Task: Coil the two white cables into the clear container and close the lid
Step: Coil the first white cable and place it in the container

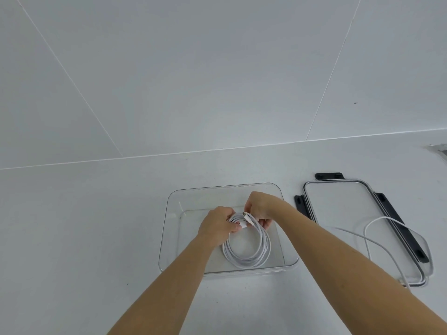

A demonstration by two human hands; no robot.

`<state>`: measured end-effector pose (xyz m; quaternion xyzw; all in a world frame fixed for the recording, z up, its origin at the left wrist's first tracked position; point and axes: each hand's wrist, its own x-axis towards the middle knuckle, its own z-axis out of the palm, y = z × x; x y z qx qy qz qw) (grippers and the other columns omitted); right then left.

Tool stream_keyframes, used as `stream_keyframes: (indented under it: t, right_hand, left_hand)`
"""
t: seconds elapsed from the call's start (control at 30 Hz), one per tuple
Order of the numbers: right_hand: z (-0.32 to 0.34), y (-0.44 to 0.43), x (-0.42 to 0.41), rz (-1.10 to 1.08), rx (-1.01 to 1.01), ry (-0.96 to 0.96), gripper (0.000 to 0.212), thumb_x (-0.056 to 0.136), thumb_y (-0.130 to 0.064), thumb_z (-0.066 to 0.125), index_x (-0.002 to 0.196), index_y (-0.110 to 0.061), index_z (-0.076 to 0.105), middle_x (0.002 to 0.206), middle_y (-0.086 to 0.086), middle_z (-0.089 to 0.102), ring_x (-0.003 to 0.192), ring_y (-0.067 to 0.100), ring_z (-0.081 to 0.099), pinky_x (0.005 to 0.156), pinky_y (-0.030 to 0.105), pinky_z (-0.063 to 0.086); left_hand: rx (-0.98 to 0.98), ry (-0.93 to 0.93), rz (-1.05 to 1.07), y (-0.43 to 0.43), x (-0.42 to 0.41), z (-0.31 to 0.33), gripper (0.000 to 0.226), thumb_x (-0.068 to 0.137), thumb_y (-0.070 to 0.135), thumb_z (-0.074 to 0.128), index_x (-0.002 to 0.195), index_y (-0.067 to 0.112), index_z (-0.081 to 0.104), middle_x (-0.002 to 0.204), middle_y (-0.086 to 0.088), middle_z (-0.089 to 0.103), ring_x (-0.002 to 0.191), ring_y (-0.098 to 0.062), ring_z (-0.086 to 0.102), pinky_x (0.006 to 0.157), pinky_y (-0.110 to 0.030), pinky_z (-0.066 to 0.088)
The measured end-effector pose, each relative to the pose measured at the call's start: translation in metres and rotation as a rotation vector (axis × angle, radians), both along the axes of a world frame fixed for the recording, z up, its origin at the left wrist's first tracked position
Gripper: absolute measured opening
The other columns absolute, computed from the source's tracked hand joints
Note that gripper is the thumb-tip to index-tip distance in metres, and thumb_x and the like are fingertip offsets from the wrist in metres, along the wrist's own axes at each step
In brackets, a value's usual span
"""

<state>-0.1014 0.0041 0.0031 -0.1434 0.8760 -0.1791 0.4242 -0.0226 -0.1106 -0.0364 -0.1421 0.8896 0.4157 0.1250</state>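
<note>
White and wound into a round coil, the first cable (263, 243) lay inside the clear container (164, 238) on the pale surface (96, 226). Both hands gripped the coil's far side: the left hand (216, 226) curled over its strands and the right hand (260, 206) pinched them near the plugs. Just right of the container, the lid (338, 209) lay flat with the second cable (367, 240) looped loosely across it.

The single head-worn wide-angle camera looks forward and down from 6 o'clock toward 12 o'clock, close above the white bench (96, 238), with the wall (217, 68) filling the upper half.
</note>
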Motion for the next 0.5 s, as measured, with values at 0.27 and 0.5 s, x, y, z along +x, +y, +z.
stream_keyframes:
  t: [0.27,0.5]
  right_hand:
    - [-0.003,0.006,0.005,-0.018,-0.085,0.147,0.029,0.078,0.011,0.042,0.098,0.014,0.063,0.1,0.031,0.066,0.071,0.024,0.049,0.06,0.029,0.038]
    - [-0.01,0.006,0.006,0.047,-0.022,0.303,0.024,0.084,0.006,0.047,0.104,0.003,0.059,0.107,0.02,0.065,0.098,0.033,0.062,0.085,0.038,0.052]
  left_hand:
    - [-0.245,-0.036,-0.218,0.011,0.004,0.004,0.018,0.092,0.015,0.047,0.101,0.008,0.061,0.1,-0.017,0.066,0.093,-0.036,0.061,0.082,-0.041,0.049]
    - [-0.447,-0.025,-0.318,0.017,0.005,0.002,0.024,0.096,0.009,0.039,0.116,0.006,0.052,0.11,-0.019,0.06,0.1,-0.034,0.056,0.082,-0.041,0.045]
